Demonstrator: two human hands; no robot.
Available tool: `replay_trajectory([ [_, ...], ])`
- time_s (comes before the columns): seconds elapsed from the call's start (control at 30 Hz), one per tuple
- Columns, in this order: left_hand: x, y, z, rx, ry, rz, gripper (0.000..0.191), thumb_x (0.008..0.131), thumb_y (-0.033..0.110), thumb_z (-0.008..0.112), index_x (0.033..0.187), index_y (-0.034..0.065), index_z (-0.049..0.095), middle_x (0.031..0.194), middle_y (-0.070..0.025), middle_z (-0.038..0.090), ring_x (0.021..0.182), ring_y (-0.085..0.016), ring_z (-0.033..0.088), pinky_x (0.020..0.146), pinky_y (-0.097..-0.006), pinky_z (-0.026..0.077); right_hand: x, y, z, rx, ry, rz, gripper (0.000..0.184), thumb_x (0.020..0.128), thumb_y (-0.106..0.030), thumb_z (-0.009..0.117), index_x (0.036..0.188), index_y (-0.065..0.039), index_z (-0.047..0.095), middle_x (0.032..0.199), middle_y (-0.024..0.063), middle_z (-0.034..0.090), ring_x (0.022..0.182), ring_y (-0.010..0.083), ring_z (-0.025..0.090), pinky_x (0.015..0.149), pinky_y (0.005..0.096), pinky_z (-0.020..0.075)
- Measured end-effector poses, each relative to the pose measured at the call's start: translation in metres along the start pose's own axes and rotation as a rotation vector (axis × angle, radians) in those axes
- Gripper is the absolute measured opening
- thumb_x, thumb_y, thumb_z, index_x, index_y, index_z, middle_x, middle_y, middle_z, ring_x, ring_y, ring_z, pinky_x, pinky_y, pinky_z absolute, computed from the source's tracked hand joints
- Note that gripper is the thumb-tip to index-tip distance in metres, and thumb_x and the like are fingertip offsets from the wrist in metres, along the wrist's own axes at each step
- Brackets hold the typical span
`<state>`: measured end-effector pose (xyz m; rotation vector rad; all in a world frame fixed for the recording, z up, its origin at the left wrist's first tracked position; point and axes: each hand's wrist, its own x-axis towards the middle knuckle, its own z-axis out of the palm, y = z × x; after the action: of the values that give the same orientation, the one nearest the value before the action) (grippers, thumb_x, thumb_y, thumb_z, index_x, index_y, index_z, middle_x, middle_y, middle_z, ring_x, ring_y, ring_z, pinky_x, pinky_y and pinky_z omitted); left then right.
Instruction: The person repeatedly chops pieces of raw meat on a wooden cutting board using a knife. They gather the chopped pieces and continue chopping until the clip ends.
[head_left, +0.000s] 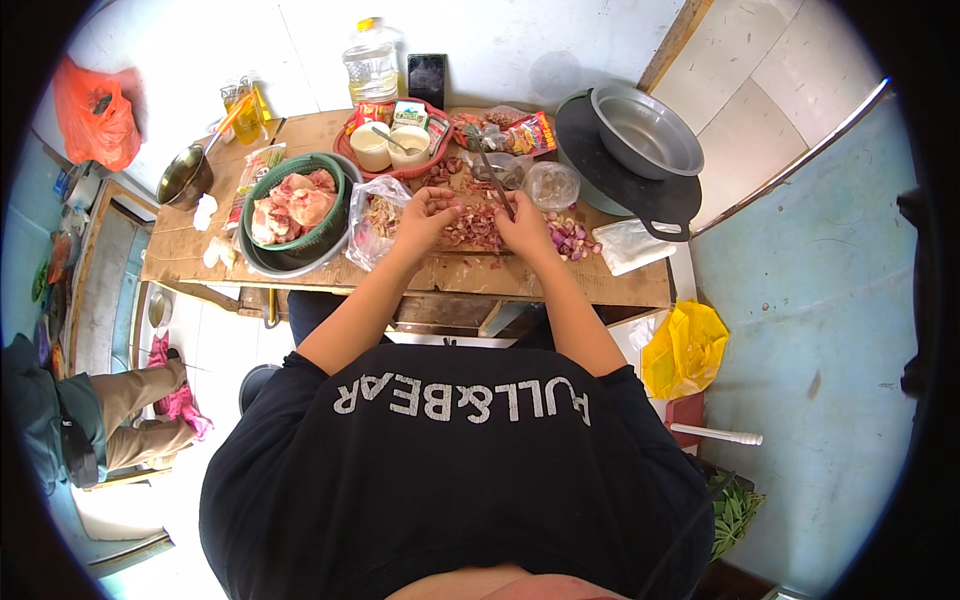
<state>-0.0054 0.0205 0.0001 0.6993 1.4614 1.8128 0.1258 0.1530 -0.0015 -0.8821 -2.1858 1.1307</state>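
Note:
My right hand (527, 232) grips a knife (491, 169), its blade pointing up and away from me. My left hand (424, 221) is raised just left of it with thumb and fingers close together; whether something small sits between them is too small to tell. Under and between both hands lies a heap of reddish shallot skins (472, 229). Purple shallots (574, 238) are piled to the right of my right hand. Beside my left hand is a clear plastic bag (379, 217) with pale pieces in it.
A green basket of raw chicken (296, 206) sits in a grey basin at left. Behind are a red tray (435, 161) with cups, an oil bottle (371, 67), a clear tub (553, 185) and a metal bowl (649, 135) on a black griddle. Another person (82, 427) is at far left.

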Motion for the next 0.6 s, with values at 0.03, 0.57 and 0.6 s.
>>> replay_trajectory([
  [0.03, 0.0, -0.001, 0.001, 0.01, -0.012, 0.033, 0.025, 0.085, 0.013, 0.064, 0.105, 0.0058, 0.052, 0.087, -0.0015, 0.062, 0.071, -0.006, 0.057, 0.052, -0.0169, 0.043, 0.0, -0.001, 0.001, 0.112, -0.04, -0.033, 0.024, 0.082, -0.019, 0.062, 0.099, -0.002, 0.057, 0.078, 0.0079, 0.061, 0.07, 0.0156, 0.058, 0.067, 0.0302, 0.0456],
  [0.57, -0.008, 0.003, 0.011, -0.006, -0.166, -0.173, 0.026, 0.089, 0.018, 0.06, 0.109, 0.0055, 0.051, 0.094, -0.004, 0.063, 0.076, -0.01, 0.06, 0.061, -0.0224, 0.046, -0.017, 0.0, -0.028, -0.159, -0.017, -0.049, 0.022, 0.085, -0.021, 0.058, 0.099, -0.004, 0.058, 0.084, 0.0161, 0.065, 0.077, 0.0277, 0.064, 0.068, 0.0368, 0.0478],
  [0.6, -0.009, 0.005, 0.009, 0.021, -0.149, -0.193, 0.026, 0.089, 0.018, 0.059, 0.11, 0.0054, 0.051, 0.099, -0.0049, 0.063, 0.078, -0.01, 0.06, 0.063, -0.0216, 0.047, -0.016, 0.008, -0.038, -0.307, 0.028, -0.038, 0.024, 0.085, -0.021, 0.058, 0.1, -0.003, 0.058, 0.085, 0.0165, 0.065, 0.078, 0.0265, 0.064, 0.069, 0.0365, 0.0475],
])
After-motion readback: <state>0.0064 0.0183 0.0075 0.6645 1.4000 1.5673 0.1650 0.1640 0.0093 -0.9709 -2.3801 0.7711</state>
